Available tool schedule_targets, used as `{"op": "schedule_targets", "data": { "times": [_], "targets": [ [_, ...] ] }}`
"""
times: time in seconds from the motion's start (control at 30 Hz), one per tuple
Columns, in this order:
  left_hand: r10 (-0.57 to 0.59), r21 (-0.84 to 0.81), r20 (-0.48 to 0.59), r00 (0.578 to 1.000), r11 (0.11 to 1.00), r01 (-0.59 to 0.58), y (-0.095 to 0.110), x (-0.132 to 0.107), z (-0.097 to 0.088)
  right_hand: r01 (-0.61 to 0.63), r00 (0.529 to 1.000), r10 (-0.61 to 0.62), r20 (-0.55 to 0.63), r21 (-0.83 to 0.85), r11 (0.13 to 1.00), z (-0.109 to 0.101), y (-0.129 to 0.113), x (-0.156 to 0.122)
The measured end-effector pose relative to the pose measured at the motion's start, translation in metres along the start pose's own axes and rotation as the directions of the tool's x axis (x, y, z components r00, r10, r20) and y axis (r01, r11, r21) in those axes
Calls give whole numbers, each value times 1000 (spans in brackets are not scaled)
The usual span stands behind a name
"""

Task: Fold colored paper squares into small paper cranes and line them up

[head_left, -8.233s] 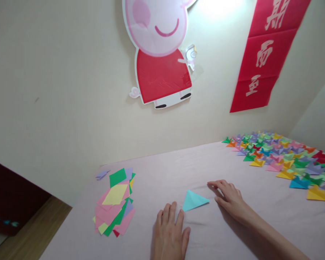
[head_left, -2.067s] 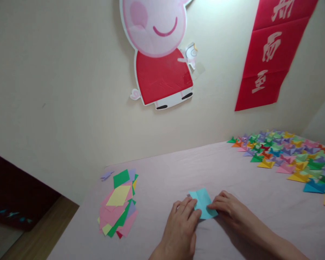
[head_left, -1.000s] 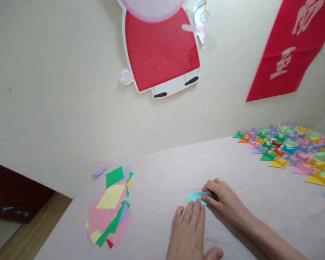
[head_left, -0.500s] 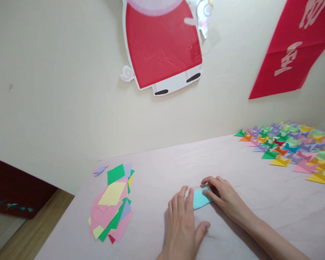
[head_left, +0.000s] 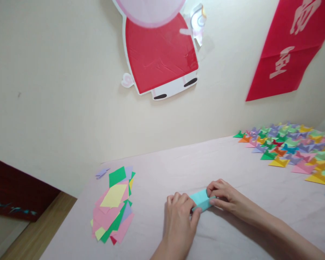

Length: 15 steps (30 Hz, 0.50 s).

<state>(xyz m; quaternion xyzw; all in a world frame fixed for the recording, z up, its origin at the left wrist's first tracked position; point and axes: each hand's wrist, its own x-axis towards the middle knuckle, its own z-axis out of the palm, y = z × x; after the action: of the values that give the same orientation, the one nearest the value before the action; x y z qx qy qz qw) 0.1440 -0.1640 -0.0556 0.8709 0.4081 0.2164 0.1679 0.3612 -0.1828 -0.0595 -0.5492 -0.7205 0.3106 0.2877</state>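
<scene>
A light blue sheet of paper [head_left: 202,198] lies on the pale cloth in front of me, with a crease running along its length and the near part lifted. My left hand [head_left: 180,218] grips its left end, thumb at the near edge and fingers curled behind. At the right end, my right hand [head_left: 223,196] pinches the sheet between thumb and bent fingers. Part of each end is hidden by the fingers.
Left of my hands lies a loose pile of coloured paper sheets [head_left: 108,215], with folded purple paper [head_left: 102,173] beyond it. Rows of folded paper figures [head_left: 278,161] stand at the far right. Behind the table [head_left: 157,173] rises a wall with a cartoon cutout [head_left: 162,54] and a red banner [head_left: 281,54].
The paper has gone from a flat, narrow strip to a wider, partly opened fold. My left hand's spread fingers have closed on its left end, and my right hand now pinches the right end.
</scene>
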Motion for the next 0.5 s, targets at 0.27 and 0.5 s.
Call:
{"op": "schedule_targets", "data": {
  "times": [0.27,0.5],
  "targets": [
    [-23,133,-75,997,991,33,1,7,-2,-126,961,72,-266,-190,974,22,-1,10],
    [291,269,-25,956,923,-274,-6,-28,29,-138,950,67,-306,-218,966,27,-4,10]
  ]
}}
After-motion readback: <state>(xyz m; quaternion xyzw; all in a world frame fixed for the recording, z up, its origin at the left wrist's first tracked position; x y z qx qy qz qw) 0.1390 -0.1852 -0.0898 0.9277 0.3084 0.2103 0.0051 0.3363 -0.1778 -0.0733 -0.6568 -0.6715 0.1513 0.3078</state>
